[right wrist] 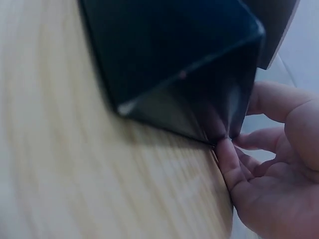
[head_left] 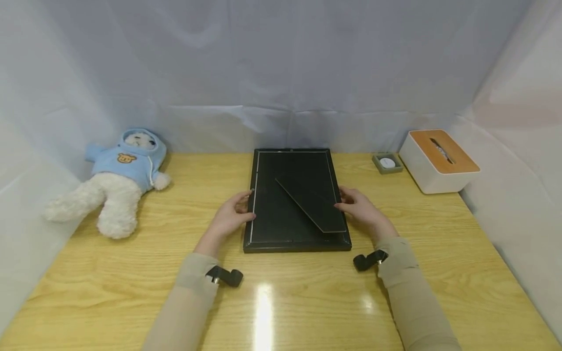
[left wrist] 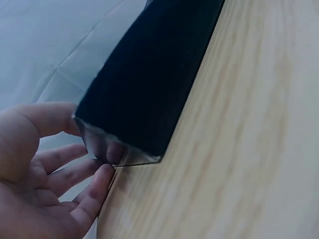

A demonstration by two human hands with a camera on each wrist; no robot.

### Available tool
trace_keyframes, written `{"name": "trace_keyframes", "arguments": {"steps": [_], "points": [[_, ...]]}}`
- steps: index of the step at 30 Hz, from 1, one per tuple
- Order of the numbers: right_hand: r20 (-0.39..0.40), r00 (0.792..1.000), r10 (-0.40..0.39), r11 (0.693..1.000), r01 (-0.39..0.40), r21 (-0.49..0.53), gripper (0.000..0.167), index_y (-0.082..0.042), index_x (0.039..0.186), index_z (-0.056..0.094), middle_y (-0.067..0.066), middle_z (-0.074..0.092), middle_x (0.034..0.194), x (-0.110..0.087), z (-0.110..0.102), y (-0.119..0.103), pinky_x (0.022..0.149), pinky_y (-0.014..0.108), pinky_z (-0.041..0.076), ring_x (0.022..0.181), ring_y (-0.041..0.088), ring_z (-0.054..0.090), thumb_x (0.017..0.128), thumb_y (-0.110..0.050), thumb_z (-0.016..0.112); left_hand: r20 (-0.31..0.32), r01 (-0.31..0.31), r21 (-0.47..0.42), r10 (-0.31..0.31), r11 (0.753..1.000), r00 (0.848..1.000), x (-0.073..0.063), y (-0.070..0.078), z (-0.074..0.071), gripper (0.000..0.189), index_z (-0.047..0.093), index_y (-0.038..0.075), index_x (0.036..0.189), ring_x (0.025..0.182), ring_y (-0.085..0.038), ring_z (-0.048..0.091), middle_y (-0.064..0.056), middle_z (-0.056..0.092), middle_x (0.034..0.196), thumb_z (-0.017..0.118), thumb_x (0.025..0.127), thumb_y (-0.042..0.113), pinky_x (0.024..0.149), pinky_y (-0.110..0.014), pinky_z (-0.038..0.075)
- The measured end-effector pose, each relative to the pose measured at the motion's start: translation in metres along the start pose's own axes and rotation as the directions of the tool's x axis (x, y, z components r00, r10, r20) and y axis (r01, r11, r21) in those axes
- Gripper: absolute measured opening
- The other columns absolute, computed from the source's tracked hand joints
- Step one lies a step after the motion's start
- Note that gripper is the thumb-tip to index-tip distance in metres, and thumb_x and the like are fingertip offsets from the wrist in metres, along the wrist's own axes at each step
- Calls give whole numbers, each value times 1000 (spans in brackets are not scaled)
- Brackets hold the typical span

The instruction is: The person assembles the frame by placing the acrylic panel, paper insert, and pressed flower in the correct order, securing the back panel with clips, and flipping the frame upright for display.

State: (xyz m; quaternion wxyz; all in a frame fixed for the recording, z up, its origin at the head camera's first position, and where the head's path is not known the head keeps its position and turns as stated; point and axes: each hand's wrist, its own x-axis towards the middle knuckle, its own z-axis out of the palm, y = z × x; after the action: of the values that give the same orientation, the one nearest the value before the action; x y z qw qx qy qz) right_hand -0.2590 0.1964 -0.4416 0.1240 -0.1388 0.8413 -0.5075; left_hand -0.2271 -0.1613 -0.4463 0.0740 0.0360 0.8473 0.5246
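Note:
A black picture frame (head_left: 281, 204) lies back side up on the table, its stand flap (head_left: 317, 207) slanting across the right half. My left hand (head_left: 230, 213) holds the frame's left edge, thumb on the upper rim and fingers against the side. On the opposite edge, my right hand (head_left: 357, 207) grips in much the same way, its thumb near the flap's edge. Both wrist views show the frame's glossy black side close up, with the left hand (left wrist: 55, 169) and right hand (right wrist: 279, 159) at its edges. The frame's front face is hidden.
A plush toy in a blue hoodie (head_left: 120, 165) leans at the left against the white cloth backdrop (head_left: 285, 73). Back right stand a small grey tray with a white round item (head_left: 387, 163) and a white tissue box with a wooden lid (head_left: 439, 161). Wooden table (head_left: 307, 297) underneath.

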Motion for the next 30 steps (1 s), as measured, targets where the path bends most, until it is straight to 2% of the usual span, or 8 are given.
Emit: {"name": "trace_keyframes", "arguments": {"steps": [5,8,11,16,18,20,24,30], "points": [[-14,1000,-9,1000,10,25,64,8,147,23,30,36,134,1,-2,0,98,47,38,117,41,41,95,-5,57,-51,4,-17,-5,1000,999,-1,0,2,67,43,12,144,110,-34,53,-21,48,136,68,83,1,89,-44,47],[-25,999,-43,997,44,61,64,7,147,25,28,38,134,5,-2,6,90,35,44,111,36,45,93,-2,58,-79,-3,-23,1,1000,997,0,-2,2,66,44,12,143,108,-34,54,-22,50,133,66,82,1,86,-43,48],[-2,998,-71,989,70,127,64,9,146,24,29,37,133,6,-1,4,85,27,47,114,39,46,91,4,56,-97,1,-21,-3,1000,995,-1,-1,1,66,45,13,143,109,-35,54,-22,50,131,66,81,0,86,-44,48],[-28,999,-42,983,46,176,67,1,149,25,24,31,140,4,-3,1,89,31,47,124,43,42,91,0,59,-118,-2,-32,-1,999,993,-1,1,2,68,45,16,143,112,-37,54,-22,50,131,66,80,0,88,-46,49],[-50,998,-33,985,41,165,69,-4,150,26,20,30,143,2,-5,-2,90,33,47,124,42,41,91,-4,62,-125,-12,-84,2,996,992,0,1,3,70,44,18,143,114,-37,54,-21,48,131,65,80,-2,88,-45,50],[-56,997,-48,985,57,163,71,-7,151,26,18,30,145,0,-8,-5,90,33,47,123,40,42,91,-6,64,-136,-27,-170,4,985,991,1,1,4,73,42,19,145,114,-39,53,-21,45,131,64,79,-6,87,-43,50],[-63,993,-102,976,112,187,75,-9,151,25,16,27,146,-4,-13,-12,88,29,50,121,38,44,89,-6,67,-173,-86,-324,30,942,984,2,2,4,81,37,17,148,115,-43,51,-21,41,133,61,77,-15,83,-35,53],[-130,976,-174,960,198,198,73,-22,151,31,10,29,145,-8,-18,-19,88,28,49,125,35,42,89,-12,69,-225,-184,-433,91,882,970,1,13,1,84,30,9,150,124,-47,43,-20,34,141,56,76,-22,83,-26,52]]}}
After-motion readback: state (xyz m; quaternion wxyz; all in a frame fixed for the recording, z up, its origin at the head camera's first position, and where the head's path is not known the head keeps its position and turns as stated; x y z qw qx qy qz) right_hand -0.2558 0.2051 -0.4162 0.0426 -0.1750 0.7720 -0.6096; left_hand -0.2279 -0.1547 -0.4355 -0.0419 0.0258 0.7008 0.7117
